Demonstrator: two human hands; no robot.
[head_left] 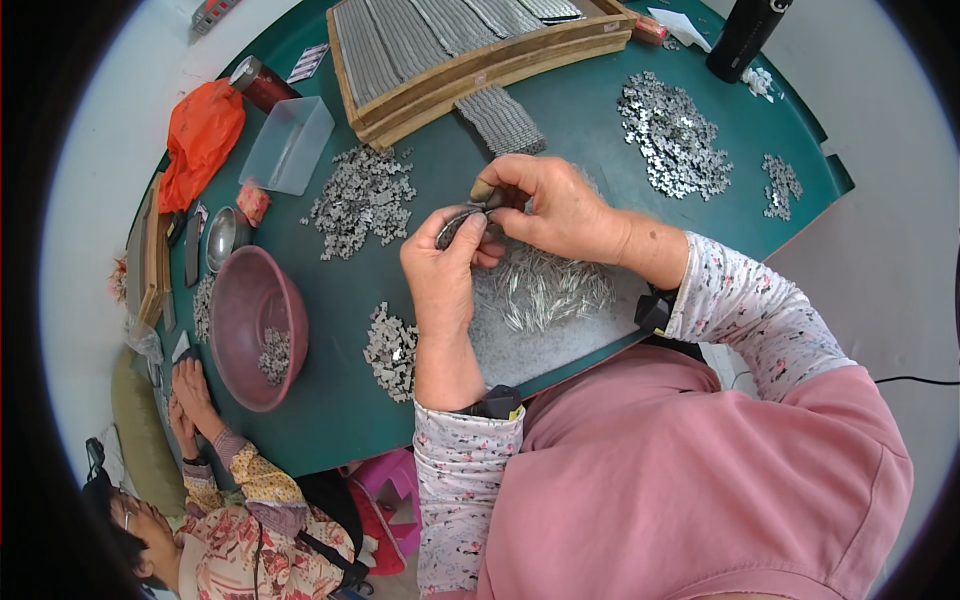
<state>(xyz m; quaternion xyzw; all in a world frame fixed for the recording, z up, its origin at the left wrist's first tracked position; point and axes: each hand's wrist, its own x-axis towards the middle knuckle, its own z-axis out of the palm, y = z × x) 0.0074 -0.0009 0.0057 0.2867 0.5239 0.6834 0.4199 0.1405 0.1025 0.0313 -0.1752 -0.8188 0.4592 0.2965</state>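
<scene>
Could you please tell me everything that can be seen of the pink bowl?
The pink bowl is round and deep, and looks like plastic. It stands upright on the green table, left of the person's left hand; neither of the person's hands touches it. Small grey pieces lie inside, and much of its inner wall is bare. A smaller metal bowl sits close by its far rim; whether they touch is unclear.

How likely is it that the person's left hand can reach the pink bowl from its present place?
Probably yes: nothing tall seems to stand between the left hand and the pink bowl. However, the hand holds a dark piece, which it may need to put down first.
</scene>
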